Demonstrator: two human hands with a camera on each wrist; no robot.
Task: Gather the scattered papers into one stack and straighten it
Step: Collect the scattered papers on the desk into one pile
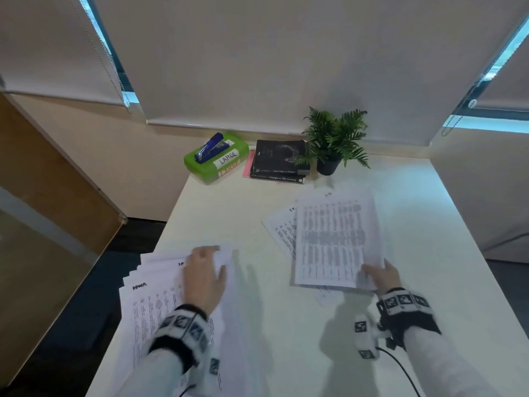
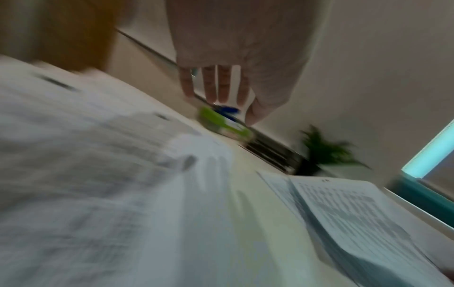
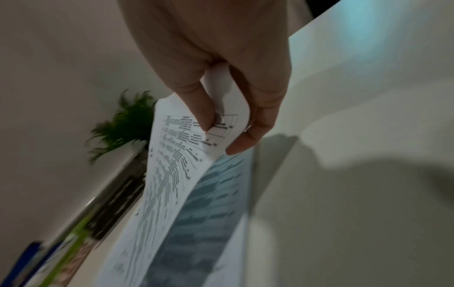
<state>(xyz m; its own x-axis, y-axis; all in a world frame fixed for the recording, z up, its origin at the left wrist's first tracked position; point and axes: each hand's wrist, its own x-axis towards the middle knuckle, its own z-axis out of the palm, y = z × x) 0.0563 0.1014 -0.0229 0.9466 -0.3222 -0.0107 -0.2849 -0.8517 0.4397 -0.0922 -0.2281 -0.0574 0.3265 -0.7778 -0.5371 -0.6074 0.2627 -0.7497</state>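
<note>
Printed sheets lie in two groups on the white table [image 1: 257, 325]. A fanned pile of papers [image 1: 160, 305] lies at the table's left edge, and my left hand [image 1: 204, 270] hovers just over it with straight fingers, holding nothing; the left wrist view shows the left hand [image 2: 221, 91] open above the blurred papers [image 2: 86, 174]. On the right, my right hand [image 1: 379, 275] pinches the near corner of a printed sheet [image 1: 335, 239], lifted over other loose sheets [image 1: 282, 233]. In the right wrist view thumb and fingers [image 3: 203, 108] grip the curled sheet [image 3: 172, 174].
At the back of the table stand a green box [image 1: 217, 161] labelled LARGE with a blue stapler [image 1: 209, 146] on it, a stack of dark books [image 1: 279, 161] and a potted fern [image 1: 335, 141]. Window blinds hang behind. The table's left edge drops to dark floor.
</note>
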